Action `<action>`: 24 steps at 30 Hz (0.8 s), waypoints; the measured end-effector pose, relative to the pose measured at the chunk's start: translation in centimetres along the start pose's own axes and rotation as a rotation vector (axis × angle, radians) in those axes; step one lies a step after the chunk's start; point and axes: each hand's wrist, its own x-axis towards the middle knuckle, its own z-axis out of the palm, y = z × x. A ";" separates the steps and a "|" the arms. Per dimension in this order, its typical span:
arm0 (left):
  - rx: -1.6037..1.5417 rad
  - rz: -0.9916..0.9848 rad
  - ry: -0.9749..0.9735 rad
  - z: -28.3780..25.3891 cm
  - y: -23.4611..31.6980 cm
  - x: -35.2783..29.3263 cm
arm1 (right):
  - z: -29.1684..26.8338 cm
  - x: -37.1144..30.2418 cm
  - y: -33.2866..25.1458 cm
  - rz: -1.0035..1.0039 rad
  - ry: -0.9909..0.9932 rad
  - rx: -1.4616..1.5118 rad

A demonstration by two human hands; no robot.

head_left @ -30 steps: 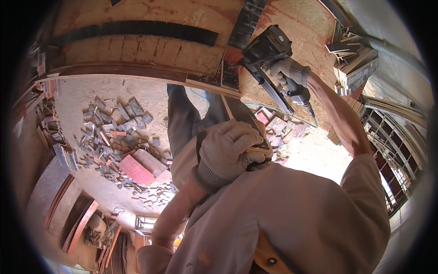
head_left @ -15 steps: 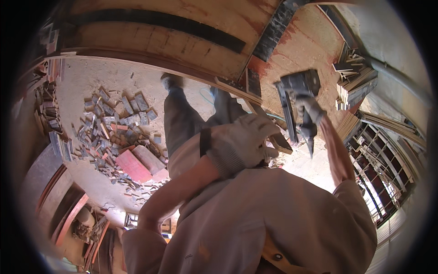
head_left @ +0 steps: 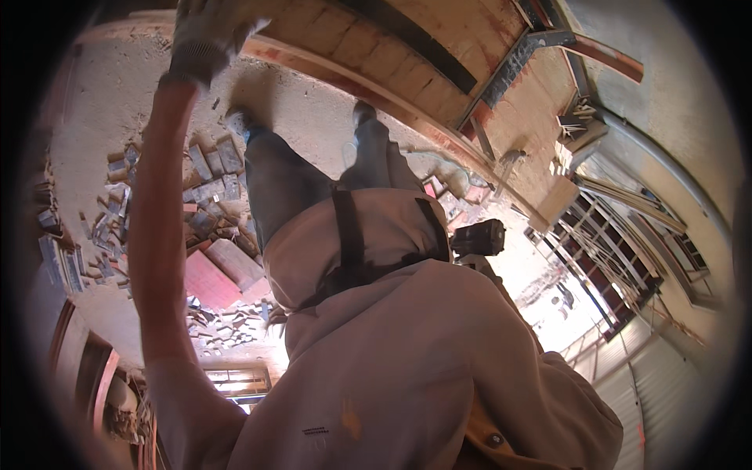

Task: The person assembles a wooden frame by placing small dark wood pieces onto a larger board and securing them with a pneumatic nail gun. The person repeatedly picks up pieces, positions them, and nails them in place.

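Nailer: one, black. Only a short, blocky head shows, its surface dark and its outline angular; the remainder is hidden. Located on the near side of the bench, well apart from its front edge, at the wearer's right hip.

Right grip: pale glove, mostly hidden by the shirt. Closed on the nailer, just under the head; finger positions cannot be told.

Left grip: knit glove, ribbed cuff, slightly blurred. Raised at the left part of the bench's front edge, thumb spread toward the bench. Fingertips run out of view; how far open it is, what it holds and whether it touches the bench cannot be told.

Bench: broad wood face, tan-brown with reddish stains; long timber front edge, bent by the lens. Black strip, flat, lying across the face.

Lath: reddish wood, straight, jutting out past the bench's right side.

Offcuts: many, small, rectangular, mostly dark grey, heaped on the dusty floor at the near left of the bench. Red block: flat, chalky, among them, touching a brown block.

Pipe: grey, smooth, round, right of the bench.

Shirt: tan cloth, loosely creased, orange stain on the front, near side of the bench.
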 end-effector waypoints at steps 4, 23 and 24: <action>0.224 -0.135 -0.815 1.7 -4.0 -0.2 | 12.1 -9.1 0.9 -0.040 -0.020 -0.116; -0.801 -0.313 -0.829 -1.6 -12.3 0.7 | 55.1 -18.0 -36.5 -1.372 0.481 -1.156; -0.737 -0.400 -0.851 -2.2 -14.1 2.0 | 57.0 -17.5 -37.9 -1.389 0.548 -1.155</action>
